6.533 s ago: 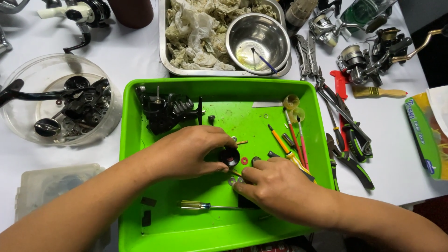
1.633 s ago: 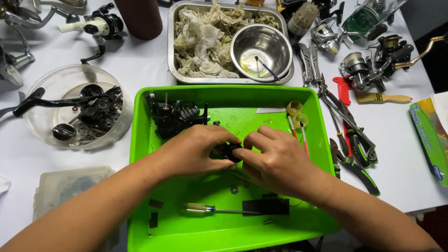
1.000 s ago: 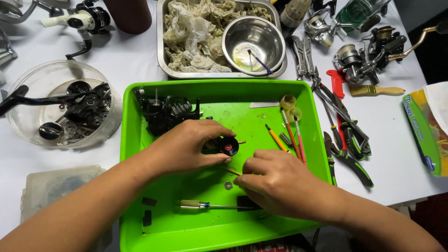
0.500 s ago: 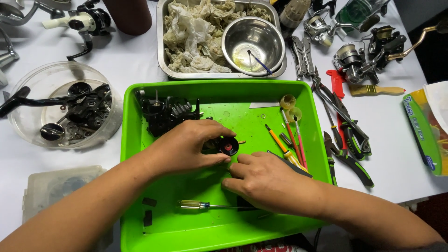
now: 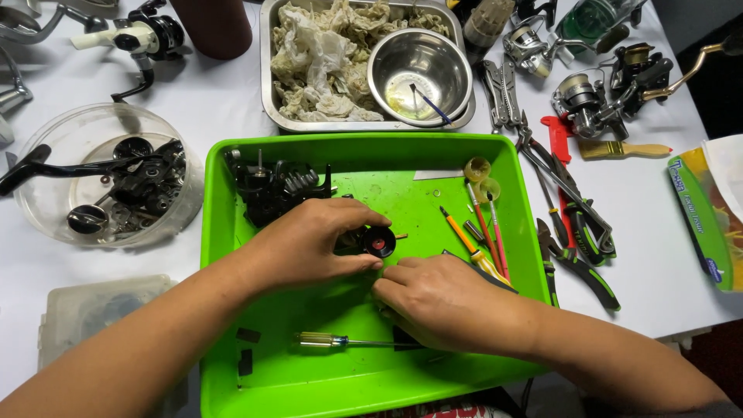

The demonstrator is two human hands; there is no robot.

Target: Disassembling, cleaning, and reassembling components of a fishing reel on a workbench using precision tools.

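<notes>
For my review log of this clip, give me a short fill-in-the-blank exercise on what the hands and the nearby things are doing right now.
1. The left hand holds a small black round part with a ____ centre.
2. Both hands work over a bright ____ plastic tray.
3. The right hand lies partly over the shaft of a clear-handled ____.
4. The round steel bowl sits in a metal pan beside crumpled ____.

Missing words: red; green; screwdriver; rags

I see both forearms bare from the frame edge down to the wrists; no sleeves, gloves, watch or rings are visible. My left hand (image 5: 306, 244) and right hand (image 5: 449, 302) show short, unpainted fingernails and no markings.
</notes>
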